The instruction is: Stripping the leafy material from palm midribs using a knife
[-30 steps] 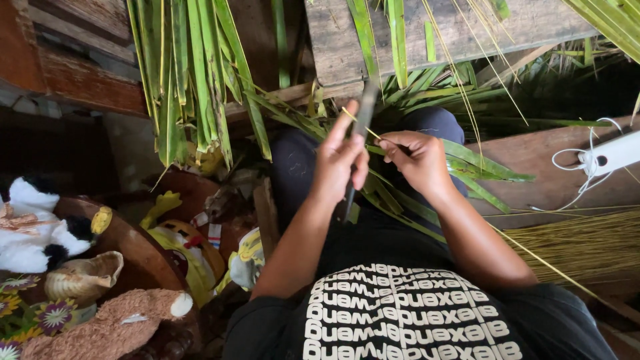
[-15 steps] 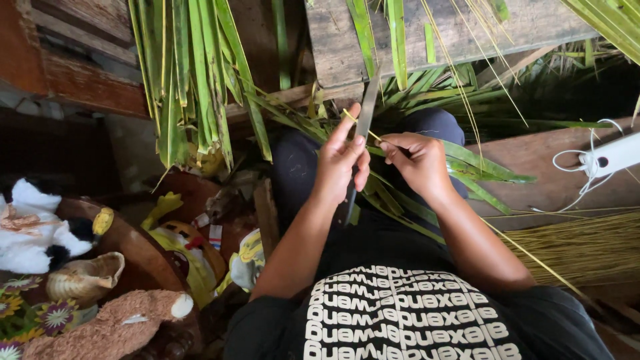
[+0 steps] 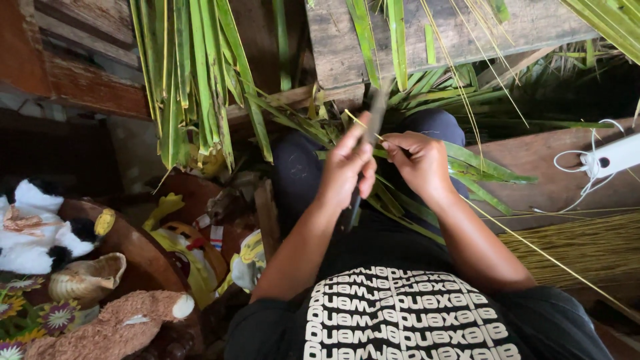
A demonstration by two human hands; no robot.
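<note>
A knife (image 3: 369, 137) was gripped in the closed left hand (image 3: 347, 167), its blade pointing up toward the wooden plank (image 3: 467, 30). Just right of the knife, a thin yellow leaf rib (image 3: 507, 230) was pinched in the closed right hand (image 3: 419, 160), below the plank.

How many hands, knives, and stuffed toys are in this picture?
Hands: 2, the left hand and the right hand
Knives: 1, the knife in the left hand
Stuffed toys: 3, the black-and-white toy, the brown toy, the yellow toy
Total: 6
</note>
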